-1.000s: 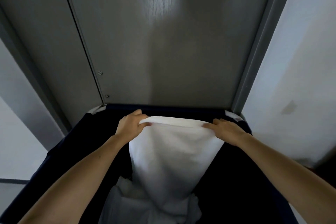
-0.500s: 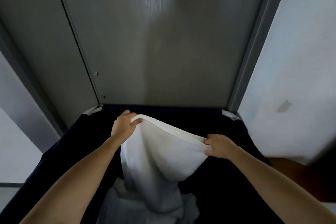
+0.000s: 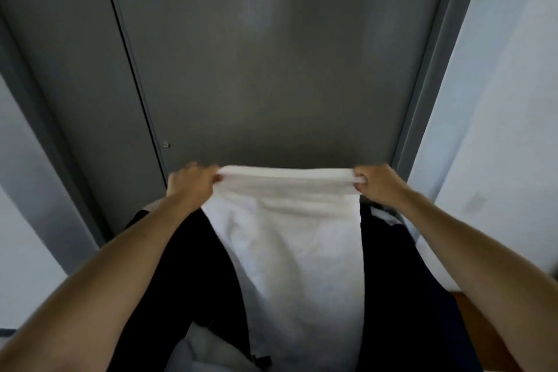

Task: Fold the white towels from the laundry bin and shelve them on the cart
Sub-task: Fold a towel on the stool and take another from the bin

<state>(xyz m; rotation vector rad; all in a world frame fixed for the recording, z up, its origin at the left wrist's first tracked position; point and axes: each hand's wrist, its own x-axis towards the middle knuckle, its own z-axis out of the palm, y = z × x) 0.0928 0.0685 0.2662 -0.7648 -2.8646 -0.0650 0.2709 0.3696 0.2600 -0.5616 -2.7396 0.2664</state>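
White towel (image 3: 290, 251), one item, hangs spread between both hands above the laundry bin (image 3: 193, 275). Its top edge is stretched level and its lower part drops into the bin. Left hand (image 3: 193, 186) is closed, with the fingers curled round the top left corner of the towel. Right hand (image 3: 379, 186) is closed likewise, with fingers and thumb bunching the top right corner. Both hands are at the same height and well apart, one at each end of the top edge. One bin is in view, with dark fabric walls. At its bottom lies a crumpled heap of white laundry (image 3: 205, 350); the number of pieces in it cannot be told. Behind the bin stands one grey door (image 3: 271, 69), with a pale wall (image 3: 498, 100) to the right.
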